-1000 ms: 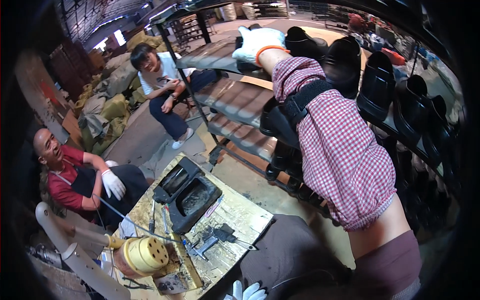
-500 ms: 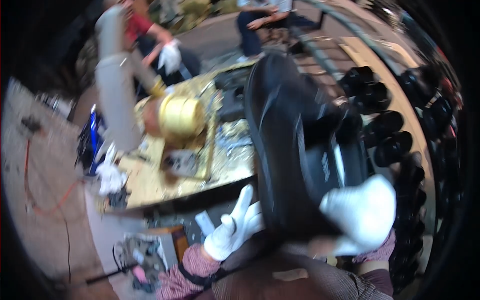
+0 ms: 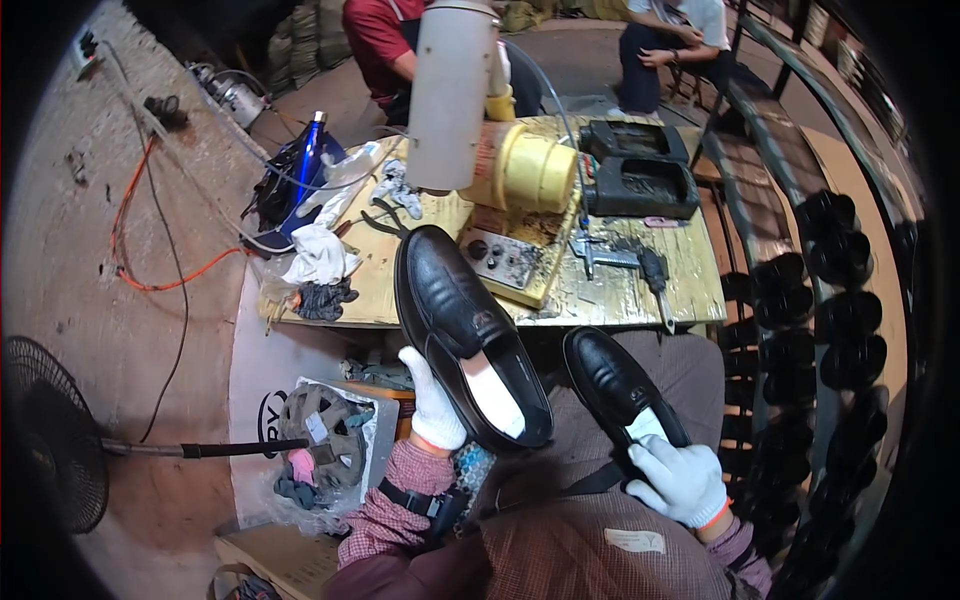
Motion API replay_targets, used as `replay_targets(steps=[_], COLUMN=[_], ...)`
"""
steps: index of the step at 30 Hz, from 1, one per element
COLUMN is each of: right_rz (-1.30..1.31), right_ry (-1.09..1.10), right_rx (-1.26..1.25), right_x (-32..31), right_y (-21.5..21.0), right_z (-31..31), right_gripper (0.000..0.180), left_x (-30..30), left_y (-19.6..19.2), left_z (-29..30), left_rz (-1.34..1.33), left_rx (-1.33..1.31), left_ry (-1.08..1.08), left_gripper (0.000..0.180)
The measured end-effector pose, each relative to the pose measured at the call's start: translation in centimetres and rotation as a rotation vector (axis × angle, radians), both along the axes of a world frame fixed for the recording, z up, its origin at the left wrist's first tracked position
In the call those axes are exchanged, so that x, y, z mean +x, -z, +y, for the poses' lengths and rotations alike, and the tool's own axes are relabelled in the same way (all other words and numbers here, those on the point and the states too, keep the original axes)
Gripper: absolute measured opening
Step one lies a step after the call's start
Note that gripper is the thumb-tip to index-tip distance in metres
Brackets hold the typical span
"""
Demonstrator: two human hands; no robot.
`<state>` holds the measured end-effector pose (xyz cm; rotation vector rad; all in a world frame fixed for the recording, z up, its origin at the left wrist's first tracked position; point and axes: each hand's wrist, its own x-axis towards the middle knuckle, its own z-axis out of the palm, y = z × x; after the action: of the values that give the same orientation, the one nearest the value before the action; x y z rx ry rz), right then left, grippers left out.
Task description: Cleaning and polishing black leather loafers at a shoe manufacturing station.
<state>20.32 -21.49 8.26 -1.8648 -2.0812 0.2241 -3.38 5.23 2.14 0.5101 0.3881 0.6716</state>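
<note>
My left hand [image 3: 433, 402], in a white knit glove, grips a black leather loafer [image 3: 450, 300] by its side, thumb outside. This loafer has a pale insole, and its toe points up toward the workbench. In my right hand [image 3: 685, 485], also gloved, is a second black loafer [image 3: 608, 372], held at the heel end with fingers over the opening. It hangs lower, above my lap, apart from the first. Its heel is hidden by my fingers. Beyond the left loafer stands a yellow machine [image 3: 525, 170] with a grey duct pipe [image 3: 450, 100] in front of it.
Pliers [image 3: 385, 217], white cloth [image 3: 320, 255], a caliper-like tool [image 3: 605, 252] and black trays [image 3: 640, 175] lie on the yellow workbench [image 3: 375, 290]. A rack of black shoes [image 3: 780, 330] stands right. At left are a fan [image 3: 55, 435] and a box [image 3: 375, 440]. Two people sit beyond.
The large dark shoe shape near the camera has come down and away; two separate loafers now show. My left hand, fingers extended before, now holds one. The view has shifted.
</note>
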Motion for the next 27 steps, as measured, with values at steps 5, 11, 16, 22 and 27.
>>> replay_targets(steps=[5, 11, 16, 22, 27], right_rz=[0.069, -0.061, -0.04, 0.175, 0.032], right_ry=[0.21, 0.342, 0.381, 0.527, 0.441], right_rx=[0.14, 0.258, 0.254, 0.258, 0.22], right_x=[-0.1, 2.5, 3.7, 8.3, 11.2], right_y=[-2.6, -0.5, -1.3, -0.3, 3.8], right_z=[1.1, -1.3, -0.9, 4.3, 11.5], right_gripper=[0.048, 0.051, 0.054, 0.058, 0.076], left_x=[0.5, 2.4, 2.5, 2.6, 1.9], left_y=[-0.5, -2.3, -1.2, -0.4, -2.2], left_z=[4.5, 7.6, 9.7, 9.1, 6.1], left_rz=[0.067, 0.069, 0.052, -0.332, -0.292], left_rx=[0.102, 0.184, 0.188, -0.11, -0.035], left_ry=[-0.123, -0.124, -0.052, -0.026, -0.135], left_gripper=[0.13, 0.126, 0.13, 0.125, 0.062])
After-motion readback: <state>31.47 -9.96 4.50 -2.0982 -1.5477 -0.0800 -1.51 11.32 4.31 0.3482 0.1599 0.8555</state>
